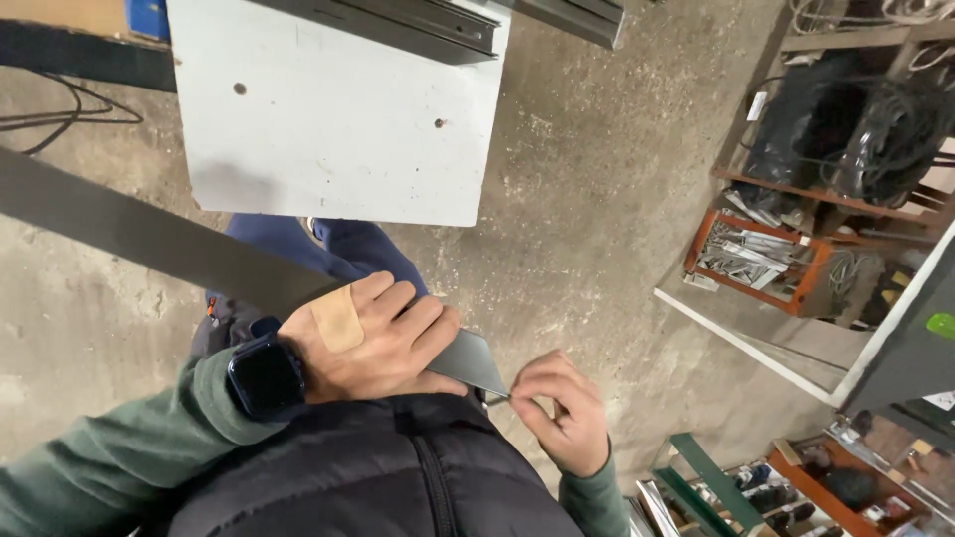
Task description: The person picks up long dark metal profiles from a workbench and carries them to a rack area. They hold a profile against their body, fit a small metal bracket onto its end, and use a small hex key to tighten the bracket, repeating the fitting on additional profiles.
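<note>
rough concrete floor [597, 199], cluttered shelves [816, 229]

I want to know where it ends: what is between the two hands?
In the head view, the pointed end of the long dark flat metal strip lies between the left hand and the right hand.

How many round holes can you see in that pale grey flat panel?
2: one hole near the pale grey flat panel upper left, one toward its right edge; more may be hidden.
</note>
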